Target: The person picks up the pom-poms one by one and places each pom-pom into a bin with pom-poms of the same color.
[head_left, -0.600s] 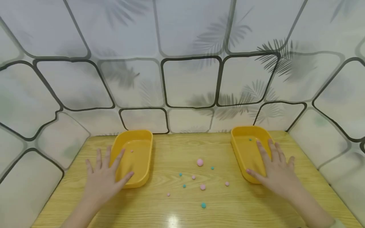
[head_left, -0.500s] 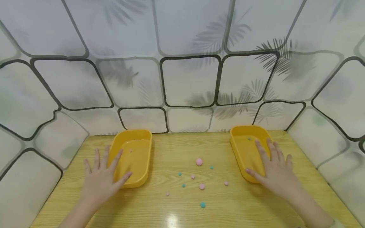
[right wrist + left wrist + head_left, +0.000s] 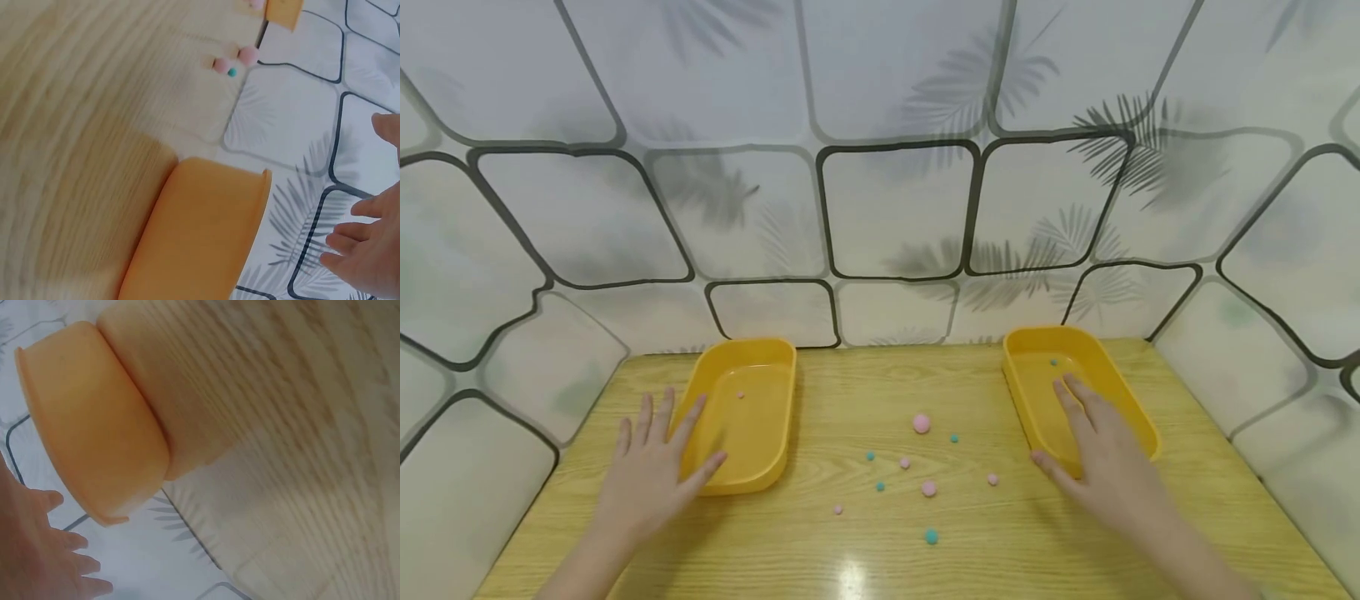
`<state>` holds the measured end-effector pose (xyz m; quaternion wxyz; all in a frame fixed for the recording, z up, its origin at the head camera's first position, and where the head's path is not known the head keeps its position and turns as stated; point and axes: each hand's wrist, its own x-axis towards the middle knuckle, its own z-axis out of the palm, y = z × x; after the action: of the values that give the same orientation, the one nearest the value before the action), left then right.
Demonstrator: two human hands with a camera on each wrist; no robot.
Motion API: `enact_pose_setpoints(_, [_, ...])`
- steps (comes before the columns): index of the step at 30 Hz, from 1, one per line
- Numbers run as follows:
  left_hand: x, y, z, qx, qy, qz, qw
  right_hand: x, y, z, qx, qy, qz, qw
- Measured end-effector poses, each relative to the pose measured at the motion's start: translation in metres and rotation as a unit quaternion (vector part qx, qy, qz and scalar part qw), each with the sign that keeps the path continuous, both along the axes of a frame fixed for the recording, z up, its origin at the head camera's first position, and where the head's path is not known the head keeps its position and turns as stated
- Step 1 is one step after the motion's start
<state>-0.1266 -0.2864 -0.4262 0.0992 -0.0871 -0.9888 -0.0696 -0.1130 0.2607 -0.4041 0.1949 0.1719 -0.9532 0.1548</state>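
My left hand [image 3: 647, 479] is spread with straight fingers at the near left side of a yellow tray [image 3: 788, 417], overlapping its rim in the head view. One small pink ball [image 3: 741, 395] lies inside that tray. My right hand [image 3: 1108, 462] reaches over the near part of a second yellow tray [image 3: 1017, 400], its fingers extended and holding nothing. Inside this tray is a small teal ball [image 3: 1053, 362]. In the left wrist view, the fingers [image 3: 87, 564] stay apart from the tray wall [image 3: 94, 425]. The right wrist view shows the hand [image 3: 369, 240] above its tray [image 3: 200, 231].
Between the trays, several pink and teal balls lie scattered on the wood-grain table [image 3: 865, 392], among them a larger pink ball [image 3: 921, 423] and a larger teal ball [image 3: 932, 537]. Patterned fabric walls [image 3: 895, 208] stand behind and at both sides.
My right hand has shifted left and turned, its fingers drawing closer together. My left hand has moved slightly left and stays spread. The balls keep their places.
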Motion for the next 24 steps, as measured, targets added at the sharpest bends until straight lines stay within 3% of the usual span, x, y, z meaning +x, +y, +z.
enact_pose_setpoints(6, [0.0, -0.004, -0.002, -0.005, 0.009, -0.019, 0.9998, 0.007, -0.013, -0.003, -0.026, 0.064, 0.037, 0.997])
enact_pose_setpoints(8, [-0.001, -0.005, -0.004, -0.009, 0.013, -0.027, 0.9995, 0.009, -0.018, -0.006, -0.039, 0.066, 0.042, 0.996])
enact_pose_setpoints(13, [-0.004, -0.008, -0.007, -0.014, 0.028, -0.048, 0.9984, 0.016, -0.03, -0.014, -0.08, 0.043, 0.053, 0.994])
enact_pose_setpoints(18, [-0.004, -0.01, -0.01, -0.018, 0.006, -0.058, 0.9982, 0.021, -0.039, -0.025, -0.125, 0.024, 0.065, 0.99])
enact_pose_setpoints(24, [-0.005, -0.013, -0.018, -0.02, 0.008, -0.068, 0.9975, 0.021, -0.046, -0.035, -0.159, -0.024, 0.054, 0.985])
